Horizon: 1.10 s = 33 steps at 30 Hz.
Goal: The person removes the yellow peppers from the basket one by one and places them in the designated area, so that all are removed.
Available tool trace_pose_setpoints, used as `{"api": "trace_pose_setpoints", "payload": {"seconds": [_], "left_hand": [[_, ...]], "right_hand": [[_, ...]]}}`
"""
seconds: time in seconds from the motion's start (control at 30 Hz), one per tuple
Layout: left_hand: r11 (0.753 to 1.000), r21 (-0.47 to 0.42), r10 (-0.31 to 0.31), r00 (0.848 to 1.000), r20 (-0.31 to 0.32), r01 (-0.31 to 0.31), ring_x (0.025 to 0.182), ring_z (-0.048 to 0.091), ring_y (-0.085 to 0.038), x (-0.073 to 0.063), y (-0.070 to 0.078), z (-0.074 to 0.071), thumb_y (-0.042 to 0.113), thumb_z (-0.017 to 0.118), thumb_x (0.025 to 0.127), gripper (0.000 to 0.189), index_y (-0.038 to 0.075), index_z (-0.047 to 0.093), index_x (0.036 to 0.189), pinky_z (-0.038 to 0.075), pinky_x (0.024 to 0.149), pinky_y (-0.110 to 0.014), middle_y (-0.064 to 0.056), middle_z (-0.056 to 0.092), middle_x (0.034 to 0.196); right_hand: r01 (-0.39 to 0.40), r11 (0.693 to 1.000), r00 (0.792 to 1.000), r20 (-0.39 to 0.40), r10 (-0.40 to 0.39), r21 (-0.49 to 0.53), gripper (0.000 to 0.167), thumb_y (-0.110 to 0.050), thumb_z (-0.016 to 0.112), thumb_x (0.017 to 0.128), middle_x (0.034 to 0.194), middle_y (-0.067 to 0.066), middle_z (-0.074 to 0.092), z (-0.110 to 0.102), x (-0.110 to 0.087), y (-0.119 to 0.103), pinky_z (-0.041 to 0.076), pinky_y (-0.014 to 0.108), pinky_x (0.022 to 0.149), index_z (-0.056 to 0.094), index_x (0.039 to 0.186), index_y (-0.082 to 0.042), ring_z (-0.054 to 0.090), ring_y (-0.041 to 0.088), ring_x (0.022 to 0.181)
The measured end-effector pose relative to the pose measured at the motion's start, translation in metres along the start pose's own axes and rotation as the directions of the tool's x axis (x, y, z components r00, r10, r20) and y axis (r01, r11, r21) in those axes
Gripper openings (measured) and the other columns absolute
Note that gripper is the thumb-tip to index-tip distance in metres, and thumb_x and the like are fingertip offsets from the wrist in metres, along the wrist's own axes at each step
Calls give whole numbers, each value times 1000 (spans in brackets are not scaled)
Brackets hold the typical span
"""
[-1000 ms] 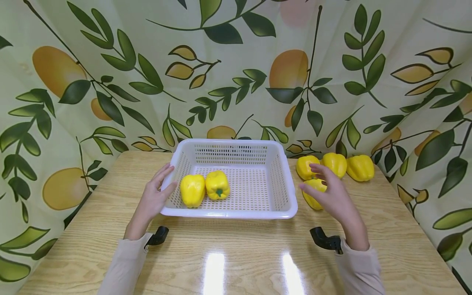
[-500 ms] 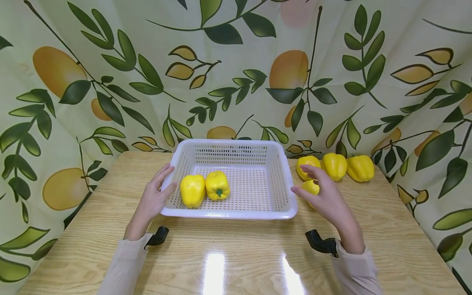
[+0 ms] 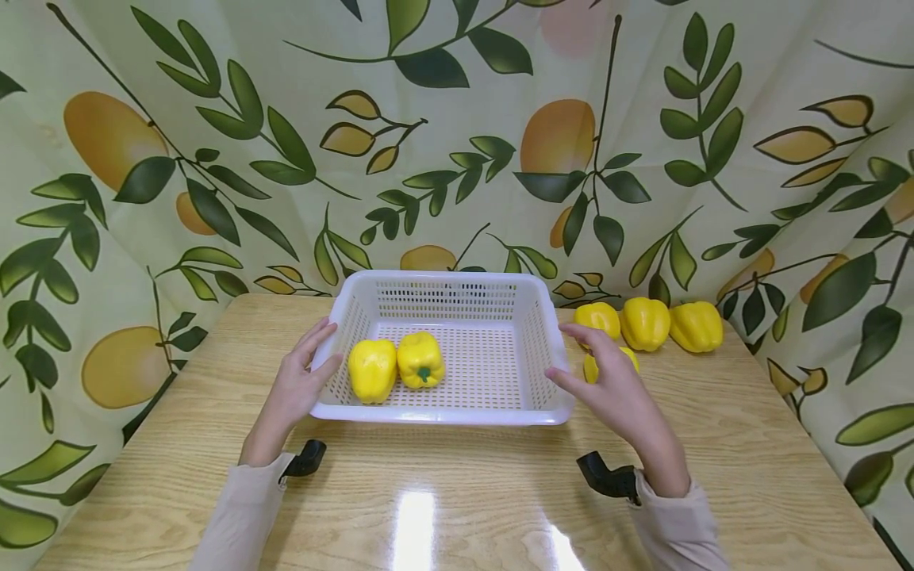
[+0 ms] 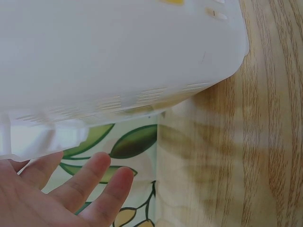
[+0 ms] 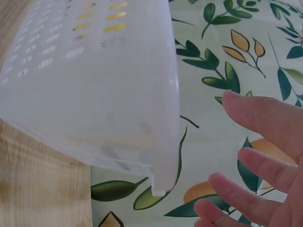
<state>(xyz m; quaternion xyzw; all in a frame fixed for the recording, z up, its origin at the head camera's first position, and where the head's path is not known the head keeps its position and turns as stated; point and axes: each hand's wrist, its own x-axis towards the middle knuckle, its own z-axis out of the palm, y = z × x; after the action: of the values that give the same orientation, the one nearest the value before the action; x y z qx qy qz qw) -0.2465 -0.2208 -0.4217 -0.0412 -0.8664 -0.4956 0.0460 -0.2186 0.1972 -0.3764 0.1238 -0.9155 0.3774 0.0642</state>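
A white plastic basket (image 3: 457, 415) with slotted walls stands on the wooden table. Two yellow bell peppers, one on its side (image 3: 373, 371) and one showing its green stem (image 3: 421, 360), lie in its left part. My left hand (image 3: 300, 381) is at the left rim, its fingers nearly straight along the outside; whether the thumb presses the rim is unclear. Beside the right wall is my right hand (image 3: 614, 381), fingers spread and holding nothing. In the right wrist view, a gap separates those fingers (image 5: 241, 189) from the basket. Behind this hand, a yellow pepper (image 3: 628, 358) is partly hidden.
Three more yellow peppers stand in a row at the table's back right, the nearest pepper (image 3: 598, 319) close to the basket. A leaf-patterned curtain (image 3: 457, 159) hangs behind the table (image 3: 443, 492). Black camera mounts (image 3: 607, 476) stick out from both wrists.
My right hand has moved left, from over the peppers to the basket's right side, staying spread. The left hand, basket and peppers look unmoved.
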Motion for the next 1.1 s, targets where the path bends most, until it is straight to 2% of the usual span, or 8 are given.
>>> {"api": "trace_pose_setpoints", "payload": {"seconds": [0.37,0.7,1.1], "left_hand": [[1000,-13,-2,1000,-5,1,150,23,-42,-1,-2,-2,12,55,99,57,4,37,152,29,117,-60,-12,20,166],[1000,4,-1,1000,-2,1,151,23,-41,-1,0,-3,14,56,99,57,5,36,153,29,117,-60,-11,19,166],[1000,-19,11,1000,-4,-11,149,25,-42,2,-2,0,13,55,99,56,2,38,151,28,117,-60,-15,21,165]], "right_hand": [[83,997,996,-13,-83,6,58,-21,75,88,144,20,51,16,2,-7,39,63,109,51,139,-7,47,40,132],[162,987,987,6,-162,-12,56,-19,78,86,139,15,57,38,8,-12,43,57,109,55,136,-8,52,35,131],[182,983,975,126,-181,1,59,-25,78,86,141,10,56,56,16,-27,43,50,111,54,138,-11,52,29,132]]}}
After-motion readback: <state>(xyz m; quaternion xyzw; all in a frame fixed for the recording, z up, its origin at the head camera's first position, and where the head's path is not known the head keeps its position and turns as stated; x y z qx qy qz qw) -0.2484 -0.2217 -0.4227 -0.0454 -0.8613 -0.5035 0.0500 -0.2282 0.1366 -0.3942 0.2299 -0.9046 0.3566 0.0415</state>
